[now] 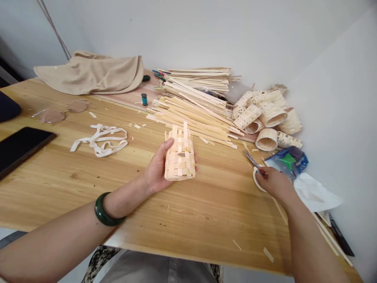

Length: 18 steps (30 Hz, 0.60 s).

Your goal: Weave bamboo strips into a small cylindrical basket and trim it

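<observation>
A small woven cylinder [180,159] of pale strips stands nearly upright in my left hand [157,167], above the middle of the table. My thumb lies on its left side and fingertips show at its right edge. Loose strip ends stick up from its top. My right hand [273,181] is at the right, its fingers closed on the white handles of the scissors [250,157], whose blades point away from me to the upper left.
Bundles of wooden strips [194,116] lie at the back. Several woven tubes [266,139] are piled at the back right, near a blue packet [301,155]. White tape [110,148], glasses [53,114], a phone [23,147], a thread spool [144,99] and beige cloth [97,74] are at the left.
</observation>
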Tool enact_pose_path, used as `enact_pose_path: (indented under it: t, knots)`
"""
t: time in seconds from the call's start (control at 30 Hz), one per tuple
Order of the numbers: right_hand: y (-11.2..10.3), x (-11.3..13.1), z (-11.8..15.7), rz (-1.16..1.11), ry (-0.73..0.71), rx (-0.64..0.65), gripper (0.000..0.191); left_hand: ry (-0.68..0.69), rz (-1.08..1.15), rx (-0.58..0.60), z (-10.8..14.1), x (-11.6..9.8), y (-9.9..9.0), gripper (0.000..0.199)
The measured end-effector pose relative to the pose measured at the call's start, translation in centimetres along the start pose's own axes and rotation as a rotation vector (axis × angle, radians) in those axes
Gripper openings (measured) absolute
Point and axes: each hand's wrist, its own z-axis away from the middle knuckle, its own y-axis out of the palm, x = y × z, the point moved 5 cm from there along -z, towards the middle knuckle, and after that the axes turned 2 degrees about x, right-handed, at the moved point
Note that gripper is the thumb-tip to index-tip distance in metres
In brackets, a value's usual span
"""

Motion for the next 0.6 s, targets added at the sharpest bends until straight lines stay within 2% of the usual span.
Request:
enact_pose_path:
  t: [0.27, 0.43, 0.6]
  knots:
    - [0.7, -1.4, 0.1, -0.003, -0.015, -0.102, 0.039, 0.045, -0.061, -0.164, 0.1, -0.3, 0.1, 0.039]
    - [1.0, -1.7, -0.2, 0.024, -0.005, -0.043, 0.046, 0.039, -0.085, -0.176, 0.3, -0.4, 0.4, 0.041]
    - [-0.6, -1.9, -0.7, 0.014, 0.002, 0.043, 0.046, 0.022, -0.038, -0.134, 0.1, -0.1, 0.2, 0.038]
